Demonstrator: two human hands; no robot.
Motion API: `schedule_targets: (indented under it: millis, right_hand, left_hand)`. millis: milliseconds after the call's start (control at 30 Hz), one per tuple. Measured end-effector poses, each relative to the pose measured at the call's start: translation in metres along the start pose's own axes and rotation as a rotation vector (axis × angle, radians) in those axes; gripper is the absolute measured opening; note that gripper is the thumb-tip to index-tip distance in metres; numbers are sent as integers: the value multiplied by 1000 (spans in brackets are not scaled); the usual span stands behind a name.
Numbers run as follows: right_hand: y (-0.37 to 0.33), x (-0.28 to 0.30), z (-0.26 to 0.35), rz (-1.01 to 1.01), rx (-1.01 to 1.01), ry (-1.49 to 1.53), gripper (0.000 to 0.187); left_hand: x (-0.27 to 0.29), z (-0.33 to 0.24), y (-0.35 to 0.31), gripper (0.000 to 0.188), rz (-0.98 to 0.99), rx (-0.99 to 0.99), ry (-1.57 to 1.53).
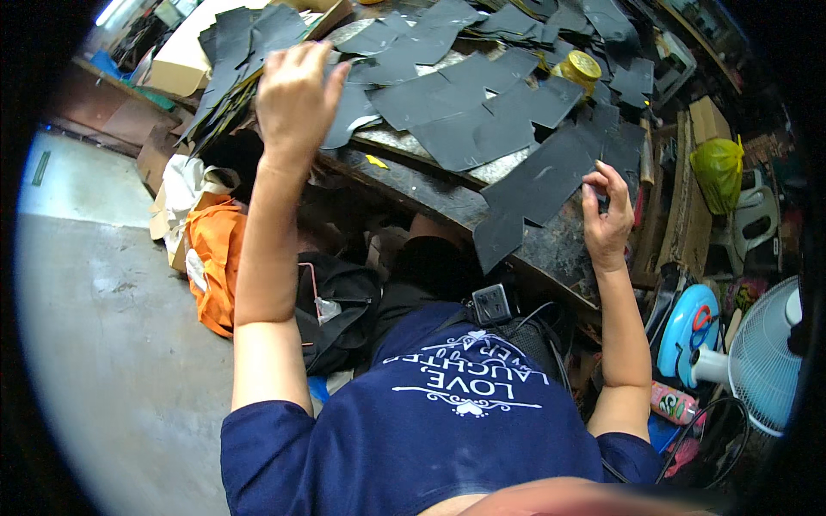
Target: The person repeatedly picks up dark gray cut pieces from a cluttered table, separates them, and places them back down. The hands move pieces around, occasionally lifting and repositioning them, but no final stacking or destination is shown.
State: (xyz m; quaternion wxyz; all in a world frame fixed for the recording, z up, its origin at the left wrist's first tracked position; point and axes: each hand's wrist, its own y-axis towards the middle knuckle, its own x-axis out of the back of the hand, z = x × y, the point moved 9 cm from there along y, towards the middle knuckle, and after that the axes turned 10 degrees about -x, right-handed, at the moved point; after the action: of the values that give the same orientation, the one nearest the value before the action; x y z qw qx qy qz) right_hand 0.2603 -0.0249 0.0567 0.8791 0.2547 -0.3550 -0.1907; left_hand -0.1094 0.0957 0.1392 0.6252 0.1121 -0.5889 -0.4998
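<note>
My left hand (297, 99) is raised at the far left of the workbench, beside a stack of dark grey cut sheets (232, 56). Its thumb stands apart from the fingers, whose tips are partly hidden, and I see nothing held. At the bench's right front, my right hand (609, 215) has its fingers bent in toward the thumb. Whatever is between those fingertips is too small to make out. Just left of it, a long dark cut piece (542, 176) lies with one end past the bench edge. More overlapping dark pieces (465, 116) cover the bench, with a yellow-lidded jar (580, 69) among them.
An orange bag (215, 258) and a black bag (340, 301) are below the bench at left. To my right stand a white fan (766, 357), a blue round object (684, 335), a pink can (674, 402) and a yellow-green plastic bag (718, 172). Cables hang near my right arm.
</note>
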Motion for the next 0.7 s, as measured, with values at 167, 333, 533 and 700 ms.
schedule_targets:
  millis: [167, 333, 533, 700]
  right_hand:
    - [-2, 2, -1, 0, -24, -35, 39]
    - [1, 6, 2, -42, -5, -35, 40]
    - [0, 7, 0, -39, -13, -52, 41]
    - [1, 12, -16, -88, -87, 62, 36]
  left_hand:
    - [-66, -47, -27, 56, 396, 134, -182]
    - [-70, -53, -25, 61, 359, 165, -176]
    - [-49, -54, -16, 38, 47, 229, -383]
    - [-51, -59, -15, 38, 137, 193, -99]
